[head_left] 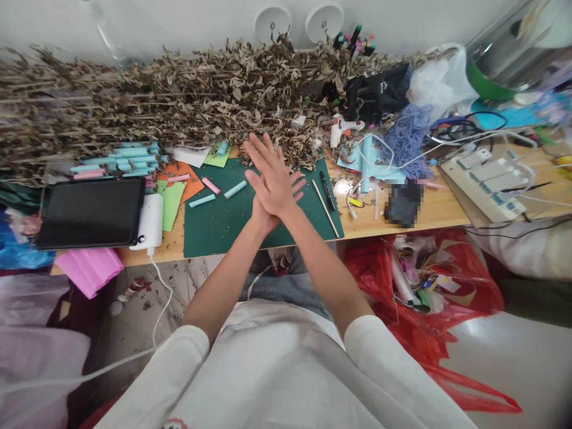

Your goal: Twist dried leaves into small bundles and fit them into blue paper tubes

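My right hand (271,182) lies across my left hand (264,215), palm against palm, above the green cutting mat (214,231). The fingers of both are stretched out. Most of the left palm is hidden, with its fingertips showing on the right. Whether anything small lies between the palms cannot be seen. On the mat to the left are a blue paper roll (235,189), another blue roll (202,201) and a pink roll (211,185). Right of the hands lie a thin wooden stick (325,208) and a black pen (328,191).
Dried leafy stalks (179,89) fill the back of the table. A tablet (92,213), a white power bank (149,223) and stacked blue rolls (129,159) are at left. A glue gun (344,128), blue yarn (409,140) and power strip (482,185) stand right; a red bag (478,268) hangs below.
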The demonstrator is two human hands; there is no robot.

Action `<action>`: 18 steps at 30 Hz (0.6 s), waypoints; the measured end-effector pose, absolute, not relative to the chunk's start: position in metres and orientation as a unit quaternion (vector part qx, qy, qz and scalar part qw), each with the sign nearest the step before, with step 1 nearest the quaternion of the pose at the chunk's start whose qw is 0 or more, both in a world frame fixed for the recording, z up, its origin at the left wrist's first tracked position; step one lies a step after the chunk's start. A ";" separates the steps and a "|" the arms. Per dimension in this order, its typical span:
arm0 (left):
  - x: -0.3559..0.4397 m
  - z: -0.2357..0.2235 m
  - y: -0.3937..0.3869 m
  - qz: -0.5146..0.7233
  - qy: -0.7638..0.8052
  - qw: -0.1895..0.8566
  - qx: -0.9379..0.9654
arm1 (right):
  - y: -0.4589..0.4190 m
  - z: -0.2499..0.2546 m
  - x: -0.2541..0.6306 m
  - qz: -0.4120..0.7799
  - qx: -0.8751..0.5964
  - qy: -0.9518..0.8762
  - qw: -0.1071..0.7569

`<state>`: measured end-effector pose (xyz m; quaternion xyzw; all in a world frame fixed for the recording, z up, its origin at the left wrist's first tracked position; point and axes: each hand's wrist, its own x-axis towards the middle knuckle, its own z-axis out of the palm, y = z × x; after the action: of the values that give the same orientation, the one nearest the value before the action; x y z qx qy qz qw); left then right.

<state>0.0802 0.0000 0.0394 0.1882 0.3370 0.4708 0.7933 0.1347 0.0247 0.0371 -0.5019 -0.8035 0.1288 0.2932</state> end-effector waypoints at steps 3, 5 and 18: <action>0.071 0.036 0.007 0.512 0.340 0.767 0.185 | 0.024 0.030 0.143 0.132 -0.520 -0.786 0.307; 0.067 0.036 0.014 0.538 0.364 0.735 0.193 | 0.014 0.026 0.140 0.139 -0.516 -0.784 0.316; 0.082 0.035 0.010 0.574 0.268 0.725 0.271 | 0.013 0.019 0.138 0.176 -0.571 -0.711 0.371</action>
<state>0.0817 0.0098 0.0345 0.2713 0.2678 0.5736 0.7250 0.1379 0.0134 0.0189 -0.5715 -0.7106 0.1762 0.3708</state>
